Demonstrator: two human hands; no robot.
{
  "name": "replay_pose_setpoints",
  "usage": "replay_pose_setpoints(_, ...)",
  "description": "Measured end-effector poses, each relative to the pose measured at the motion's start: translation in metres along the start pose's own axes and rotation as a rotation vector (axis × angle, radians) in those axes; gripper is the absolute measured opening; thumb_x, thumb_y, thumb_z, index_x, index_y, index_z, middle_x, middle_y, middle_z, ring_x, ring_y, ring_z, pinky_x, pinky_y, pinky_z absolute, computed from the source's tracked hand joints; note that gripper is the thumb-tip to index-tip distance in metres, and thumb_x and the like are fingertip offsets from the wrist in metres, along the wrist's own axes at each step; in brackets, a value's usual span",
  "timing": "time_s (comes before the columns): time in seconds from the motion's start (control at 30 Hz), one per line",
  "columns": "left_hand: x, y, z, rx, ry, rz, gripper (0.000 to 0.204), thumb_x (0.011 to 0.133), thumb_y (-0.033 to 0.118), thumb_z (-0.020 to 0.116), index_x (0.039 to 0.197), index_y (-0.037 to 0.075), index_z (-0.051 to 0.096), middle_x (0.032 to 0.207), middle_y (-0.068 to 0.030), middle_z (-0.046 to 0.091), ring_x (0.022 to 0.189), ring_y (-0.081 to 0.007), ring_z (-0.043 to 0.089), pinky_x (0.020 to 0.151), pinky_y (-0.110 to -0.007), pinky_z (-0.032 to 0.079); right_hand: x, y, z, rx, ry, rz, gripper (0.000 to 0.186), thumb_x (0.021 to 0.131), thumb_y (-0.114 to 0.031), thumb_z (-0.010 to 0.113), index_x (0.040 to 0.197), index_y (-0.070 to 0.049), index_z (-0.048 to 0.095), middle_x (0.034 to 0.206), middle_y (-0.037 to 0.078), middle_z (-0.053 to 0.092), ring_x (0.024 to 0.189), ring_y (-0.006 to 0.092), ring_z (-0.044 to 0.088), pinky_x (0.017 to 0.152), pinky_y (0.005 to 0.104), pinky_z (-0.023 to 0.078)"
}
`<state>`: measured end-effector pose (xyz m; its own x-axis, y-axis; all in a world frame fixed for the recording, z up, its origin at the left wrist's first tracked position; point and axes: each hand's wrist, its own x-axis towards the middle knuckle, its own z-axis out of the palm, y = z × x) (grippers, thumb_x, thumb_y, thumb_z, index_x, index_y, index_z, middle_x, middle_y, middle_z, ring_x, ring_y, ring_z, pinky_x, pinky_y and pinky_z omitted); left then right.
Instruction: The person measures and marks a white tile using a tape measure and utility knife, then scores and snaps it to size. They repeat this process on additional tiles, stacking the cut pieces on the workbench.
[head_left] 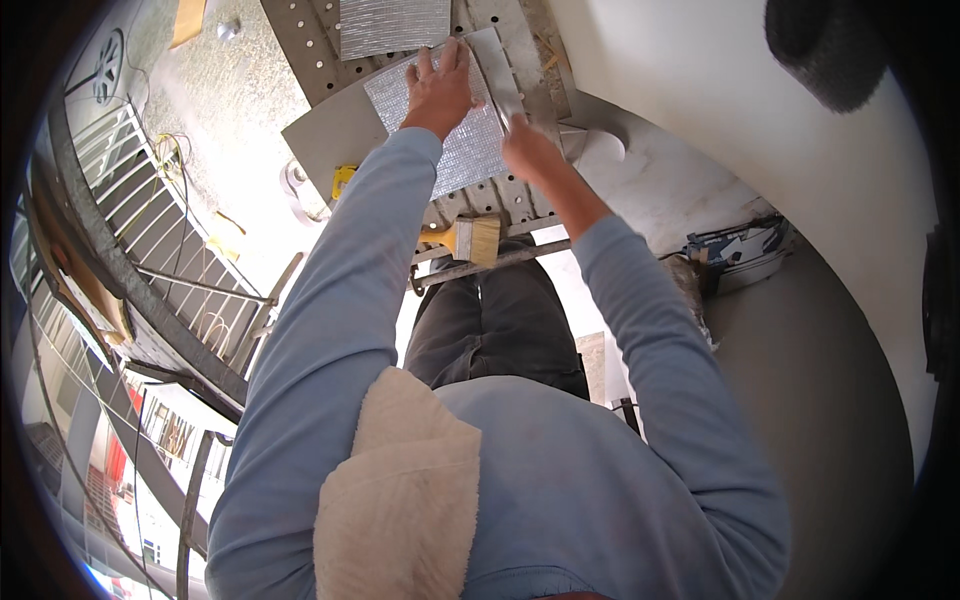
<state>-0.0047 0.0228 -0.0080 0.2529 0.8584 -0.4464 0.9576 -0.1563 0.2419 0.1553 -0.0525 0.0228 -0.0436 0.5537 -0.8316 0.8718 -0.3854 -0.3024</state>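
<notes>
A silver, grid-textured foil sheet [455,150] lies on a perforated metal platform in front of me. My left hand [440,95] rests on its upper part, fingers spread and pressing down. Along the sheet's right edge runs a flat grey strip [497,75]. My right hand [530,150] is closed beside that edge, slightly smeared by motion, and what it grips is hidden. Under the foil's left side, a plain grey panel [335,135] shows. A second silver ribbed sheet [395,25] lies farther away.
A wide paintbrush [475,240] lies at the platform's near edge. A yellow tape measure [343,181] sits to the left, near a roll of tape [297,185]. White railings [150,200] stand at left. A pale curved wall [690,90] rises on the right, with a tool bundle [740,250] below.
</notes>
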Motion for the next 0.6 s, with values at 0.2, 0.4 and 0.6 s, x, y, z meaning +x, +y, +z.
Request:
replay_pose_setpoints(0.2, 0.000, 0.003, -0.006, 0.025, -0.028, -0.010, 0.103, 0.082, 0.040, 0.086, 0.163, 0.013, 0.028, 0.169, -0.0059, 0.025, 0.151, -0.0491, 0.026, 0.120, -0.062, 0.032, 0.013, 0.026, -0.020, -0.303, -0.018, -0.306, 0.040, 0.097, -0.014, 0.052, 0.133, 0.004, 0.050, 0.123, 0.034, 0.066, 0.116, 0.0480, 0.066, 0.098, 0.0558, 0.052)
replay_pose_setpoints(0.4, 0.000, 0.001, -0.004, -0.022, -0.011, -0.018, 0.102, 0.081, 0.032, 0.087, 0.162, 0.013, 0.028, 0.169, -0.0056, 0.025, 0.150, -0.0491, 0.027, 0.119, -0.062, 0.033, 0.074, -0.024, -0.036, 0.017, 0.207, -0.191, 0.041, 0.096, -0.021, 0.056, 0.128, 0.005, 0.054, 0.119, 0.034, 0.067, 0.112, 0.0469, 0.066, 0.096, 0.0527, 0.053)
replay_pose_setpoints(0.6, -0.002, -0.001, 0.002, -0.015, 0.015, -0.003, 0.102, 0.081, 0.031, 0.087, 0.162, 0.014, 0.029, 0.169, -0.0050, 0.025, 0.151, -0.0483, 0.027, 0.119, -0.062, 0.033, 0.076, -0.046, -0.039, 0.006, 0.220, -0.231, 0.042, 0.096, -0.023, 0.056, 0.129, 0.004, 0.054, 0.117, 0.035, 0.067, 0.107, 0.0494, 0.068, 0.095, 0.0554, 0.053)
